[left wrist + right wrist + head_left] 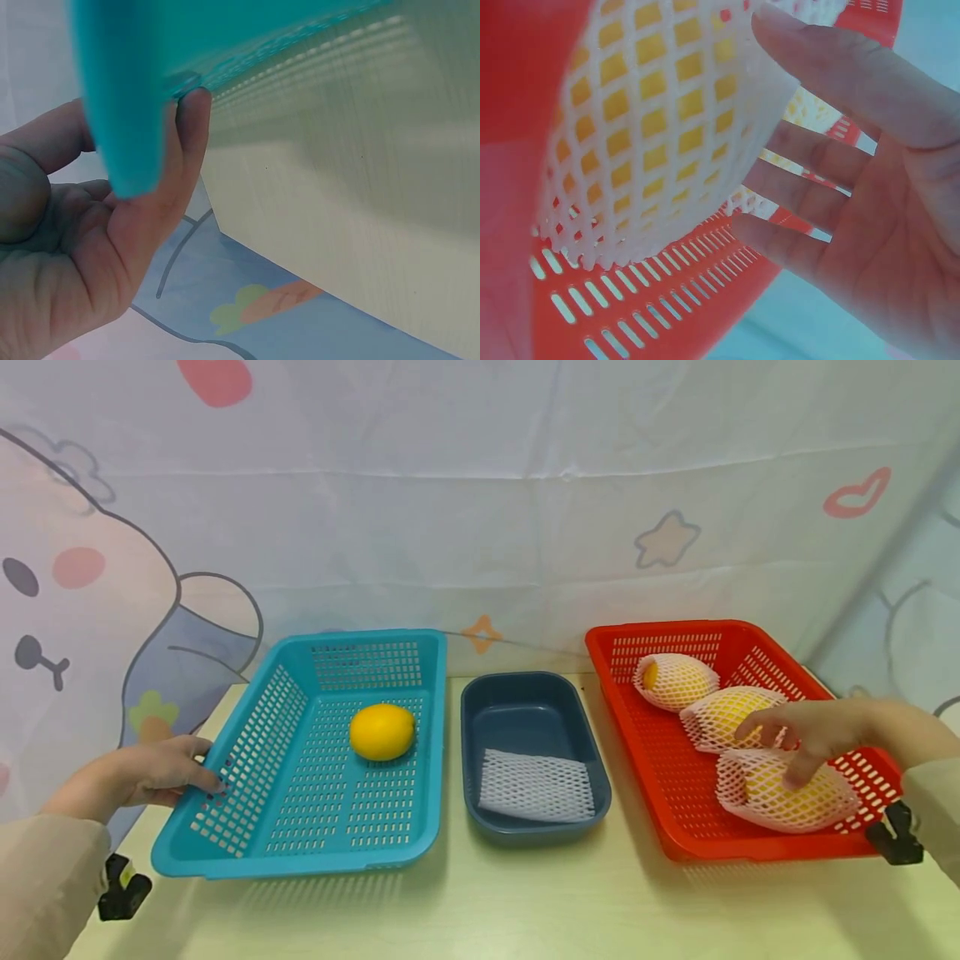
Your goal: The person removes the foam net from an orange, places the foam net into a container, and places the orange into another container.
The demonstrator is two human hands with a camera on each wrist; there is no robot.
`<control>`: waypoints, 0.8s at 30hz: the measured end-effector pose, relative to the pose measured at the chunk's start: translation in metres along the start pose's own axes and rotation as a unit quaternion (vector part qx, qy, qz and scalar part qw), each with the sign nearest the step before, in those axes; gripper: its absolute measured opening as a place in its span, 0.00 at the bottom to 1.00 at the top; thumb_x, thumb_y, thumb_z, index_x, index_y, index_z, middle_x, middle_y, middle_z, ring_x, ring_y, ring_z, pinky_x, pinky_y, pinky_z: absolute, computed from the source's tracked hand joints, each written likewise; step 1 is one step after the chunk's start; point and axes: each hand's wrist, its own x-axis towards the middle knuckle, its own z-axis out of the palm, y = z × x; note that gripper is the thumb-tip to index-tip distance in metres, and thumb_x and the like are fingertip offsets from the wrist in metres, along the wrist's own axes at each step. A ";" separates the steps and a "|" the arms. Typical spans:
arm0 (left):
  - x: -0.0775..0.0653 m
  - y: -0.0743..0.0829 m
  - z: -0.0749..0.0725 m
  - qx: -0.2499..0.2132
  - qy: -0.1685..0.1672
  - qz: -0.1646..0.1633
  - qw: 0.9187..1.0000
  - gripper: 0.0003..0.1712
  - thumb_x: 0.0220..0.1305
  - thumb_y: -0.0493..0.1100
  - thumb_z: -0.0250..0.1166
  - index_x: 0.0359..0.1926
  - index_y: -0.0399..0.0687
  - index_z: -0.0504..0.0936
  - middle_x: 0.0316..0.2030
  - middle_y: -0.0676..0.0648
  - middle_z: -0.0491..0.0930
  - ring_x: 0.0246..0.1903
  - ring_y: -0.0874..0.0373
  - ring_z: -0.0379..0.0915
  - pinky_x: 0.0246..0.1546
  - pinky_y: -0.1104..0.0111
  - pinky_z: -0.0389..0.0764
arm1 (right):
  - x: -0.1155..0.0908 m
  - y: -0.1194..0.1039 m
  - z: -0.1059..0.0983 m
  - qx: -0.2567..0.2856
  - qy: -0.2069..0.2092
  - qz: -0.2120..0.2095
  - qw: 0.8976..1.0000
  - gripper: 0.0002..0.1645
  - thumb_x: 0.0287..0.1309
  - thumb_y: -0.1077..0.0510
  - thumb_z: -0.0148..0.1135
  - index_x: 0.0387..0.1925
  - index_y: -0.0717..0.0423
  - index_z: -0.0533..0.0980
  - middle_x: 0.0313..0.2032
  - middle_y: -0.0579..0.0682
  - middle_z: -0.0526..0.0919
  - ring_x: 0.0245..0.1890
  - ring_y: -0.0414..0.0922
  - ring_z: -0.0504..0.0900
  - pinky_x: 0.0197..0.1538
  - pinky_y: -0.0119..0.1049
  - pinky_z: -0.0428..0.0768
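Note:
My left hand (167, 770) grips the left rim of a turquoise plastic basket (300, 865), with the thumb over the edge and fingers beneath it, as the left wrist view shows. One bare yellow oval fruit (382, 732) lies in this basket. On the other side, my right hand (813, 735) is over a red basket (667, 810). Its thumb meets the white foam net of the nearest wrapped yellow fruit (783, 792); the other fingers extend loosely along the fruit's far side in the right wrist view. Two more netted fruits, a middle one (723, 718) and a far one (678, 681), lie behind it.
Between the baskets stands a dark blue tray (536, 693) holding a flat, empty white foam net (535, 787). All three containers sit on a pale table (510, 902). A printed cloth (487, 527) hangs close behind them.

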 end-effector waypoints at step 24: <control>-0.002 -0.001 0.001 -0.016 -0.003 0.001 1.000 0.40 0.60 0.33 0.59 0.61 0.15 0.43 0.43 0.38 0.76 0.39 0.49 0.78 0.41 0.55 0.80 | 0.008 0.004 0.005 -0.130 -0.018 0.140 0.981 0.59 0.21 0.50 0.80 0.64 0.51 0.65 0.57 0.69 0.63 0.52 0.71 0.58 0.49 0.76 0.49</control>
